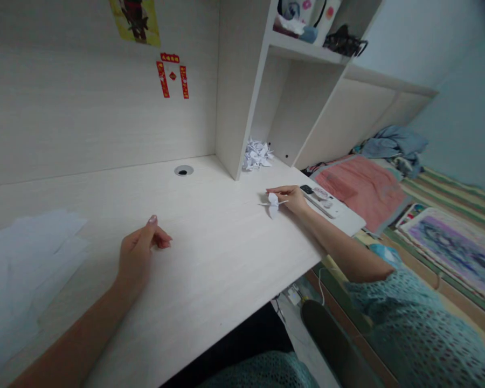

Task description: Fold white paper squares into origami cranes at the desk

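Over the right side of the desk, my right hand pinches a folded white paper crane. The crane's thin points stick out to both sides, and my fingertips partly cover its far edge. My left hand rests on the desk left of the middle, holding nothing. Its fingers are loosely curled and the thumb stands apart from them. Left of that hand lies a spread stack of white paper sheets. Beyond my right hand, a heap of folded white paper pieces sits in the shelf corner.
A phone lies just right of my right hand, near the desk's edge. An upright shelf panel rises behind, with a round cable hole to its left. Past the desk is a bed with a pink cloth.
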`<act>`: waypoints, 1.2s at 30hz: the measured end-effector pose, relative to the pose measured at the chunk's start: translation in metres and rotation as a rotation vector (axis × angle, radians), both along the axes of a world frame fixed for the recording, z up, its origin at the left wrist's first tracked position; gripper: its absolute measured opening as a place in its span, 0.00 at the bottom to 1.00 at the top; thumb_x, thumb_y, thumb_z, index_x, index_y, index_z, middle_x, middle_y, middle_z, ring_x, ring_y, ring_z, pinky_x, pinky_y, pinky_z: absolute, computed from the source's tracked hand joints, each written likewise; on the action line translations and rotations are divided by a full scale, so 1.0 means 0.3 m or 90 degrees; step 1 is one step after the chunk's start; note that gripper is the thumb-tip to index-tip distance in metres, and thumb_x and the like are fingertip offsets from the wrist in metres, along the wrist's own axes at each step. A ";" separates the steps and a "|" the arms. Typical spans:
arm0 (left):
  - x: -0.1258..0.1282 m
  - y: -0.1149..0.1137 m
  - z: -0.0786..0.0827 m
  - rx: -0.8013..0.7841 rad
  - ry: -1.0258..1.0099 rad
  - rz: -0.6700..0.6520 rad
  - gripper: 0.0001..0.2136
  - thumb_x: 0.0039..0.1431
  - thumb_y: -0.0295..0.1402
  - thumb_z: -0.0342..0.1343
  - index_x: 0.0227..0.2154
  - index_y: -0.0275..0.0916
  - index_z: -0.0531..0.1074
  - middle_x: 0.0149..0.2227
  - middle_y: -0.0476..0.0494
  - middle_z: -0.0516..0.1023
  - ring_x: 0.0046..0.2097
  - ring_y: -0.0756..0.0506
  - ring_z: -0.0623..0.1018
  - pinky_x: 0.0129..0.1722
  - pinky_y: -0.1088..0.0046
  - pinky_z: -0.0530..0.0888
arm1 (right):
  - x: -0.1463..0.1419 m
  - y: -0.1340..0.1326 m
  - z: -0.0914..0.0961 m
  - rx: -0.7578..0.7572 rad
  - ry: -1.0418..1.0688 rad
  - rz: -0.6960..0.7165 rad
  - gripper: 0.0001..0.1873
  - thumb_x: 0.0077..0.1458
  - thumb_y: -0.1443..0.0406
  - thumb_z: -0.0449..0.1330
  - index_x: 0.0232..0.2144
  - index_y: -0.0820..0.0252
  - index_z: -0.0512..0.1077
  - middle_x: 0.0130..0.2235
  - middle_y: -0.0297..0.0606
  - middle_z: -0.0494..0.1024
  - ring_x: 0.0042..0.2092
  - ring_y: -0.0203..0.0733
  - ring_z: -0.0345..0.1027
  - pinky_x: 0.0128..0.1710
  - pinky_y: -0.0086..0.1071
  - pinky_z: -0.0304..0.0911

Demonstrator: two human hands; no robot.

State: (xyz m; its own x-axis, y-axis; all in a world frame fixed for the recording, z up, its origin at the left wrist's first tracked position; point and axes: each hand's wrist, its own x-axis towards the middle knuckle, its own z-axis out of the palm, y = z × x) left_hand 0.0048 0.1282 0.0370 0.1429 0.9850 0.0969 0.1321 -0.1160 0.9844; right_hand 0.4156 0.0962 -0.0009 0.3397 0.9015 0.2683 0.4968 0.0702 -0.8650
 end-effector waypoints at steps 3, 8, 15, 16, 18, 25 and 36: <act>0.002 0.003 -0.005 0.006 -0.011 -0.009 0.20 0.57 0.43 0.48 0.14 0.38 0.70 0.16 0.48 0.69 0.23 0.50 0.68 0.26 0.73 0.66 | 0.023 -0.011 -0.043 0.003 -0.014 -0.014 0.19 0.44 0.56 0.63 0.35 0.63 0.78 0.31 0.44 0.80 0.27 0.40 0.70 0.26 0.31 0.63; 0.003 0.000 -0.004 0.011 0.013 -0.024 0.21 0.57 0.42 0.47 0.14 0.39 0.70 0.16 0.47 0.69 0.22 0.50 0.68 0.25 0.74 0.66 | 0.002 -0.009 -0.040 0.027 -0.158 0.064 0.17 0.49 0.58 0.60 0.40 0.58 0.77 0.38 0.42 0.79 0.37 0.44 0.72 0.37 0.34 0.66; 0.006 -0.004 -0.005 0.002 0.015 -0.029 0.20 0.57 0.42 0.47 0.15 0.38 0.70 0.17 0.47 0.70 0.22 0.51 0.68 0.25 0.75 0.66 | 0.042 -0.023 -0.007 0.003 -0.404 0.081 0.19 0.56 0.64 0.53 0.50 0.59 0.70 0.42 0.42 0.78 0.41 0.46 0.71 0.40 0.35 0.65; 0.007 -0.005 -0.006 0.005 0.013 -0.032 0.20 0.57 0.42 0.47 0.14 0.38 0.70 0.16 0.47 0.70 0.22 0.51 0.68 0.25 0.75 0.66 | 0.053 -0.028 0.010 -0.012 -0.467 0.074 0.21 0.57 0.66 0.51 0.52 0.59 0.68 0.43 0.43 0.78 0.41 0.46 0.71 0.40 0.36 0.65; 0.008 -0.009 -0.007 0.010 0.013 -0.031 0.20 0.57 0.42 0.47 0.15 0.37 0.71 0.17 0.47 0.70 0.22 0.51 0.68 0.26 0.75 0.66 | 0.067 -0.037 0.055 -0.037 -0.606 0.076 0.23 0.56 0.71 0.49 0.54 0.61 0.66 0.42 0.45 0.78 0.42 0.48 0.71 0.40 0.38 0.65; -0.002 -0.057 0.085 0.117 0.073 -0.090 0.19 0.57 0.44 0.48 0.20 0.38 0.74 0.22 0.45 0.75 0.26 0.49 0.72 0.30 0.74 0.68 | -0.221 -0.046 0.295 0.210 -0.660 0.072 0.18 0.56 0.63 0.54 0.49 0.50 0.70 0.44 0.38 0.77 0.42 0.50 0.71 0.40 0.42 0.65; -0.305 -0.135 0.192 0.195 0.607 0.036 0.17 0.53 0.45 0.54 0.43 0.47 0.74 0.47 0.46 0.76 0.51 0.40 0.72 0.51 0.65 0.64 | -0.859 0.021 0.125 0.199 -0.418 0.469 0.18 0.58 0.62 0.53 0.51 0.54 0.68 0.48 0.41 0.75 0.49 0.49 0.66 0.46 0.47 0.64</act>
